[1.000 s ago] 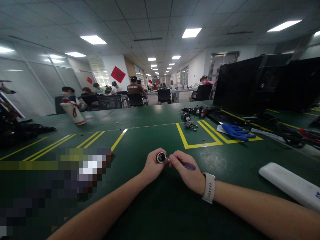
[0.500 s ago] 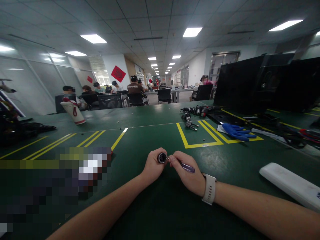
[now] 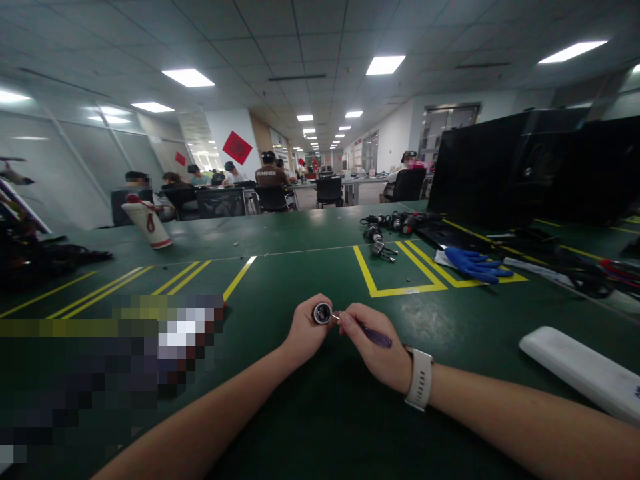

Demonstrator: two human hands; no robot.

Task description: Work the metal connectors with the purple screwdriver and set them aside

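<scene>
My left hand [image 3: 305,340] is closed around a short dark cylindrical part [image 3: 321,313] with a metallic rim. Its round end faces me and shows small details inside that are too fine to name. In my right hand [image 3: 373,343] is a small screwdriver [image 3: 377,338] with a translucent purple handle. Its thin metal shaft points left, to the right side of the cylinder's rim; I cannot tell whether the tip is seated in anything. Both hands are just above the green tabletop [image 3: 280,427], with the fingertips close together.
Ahead to the right lie cable connectors [image 3: 383,249] and a blue glove [image 3: 473,263]. A white elongated case [image 3: 575,367] sits at the right, below black monitors [image 3: 485,160]. A white cup [image 3: 149,225] stands far left. Yellow tape [image 3: 407,291] marks the table. Several people sit beyond.
The cylinder in my left hand has tilted slightly, and more of its inner end shows. The screwdriver handle has turned a little within my right hand. Both hands stay in nearly the same place.
</scene>
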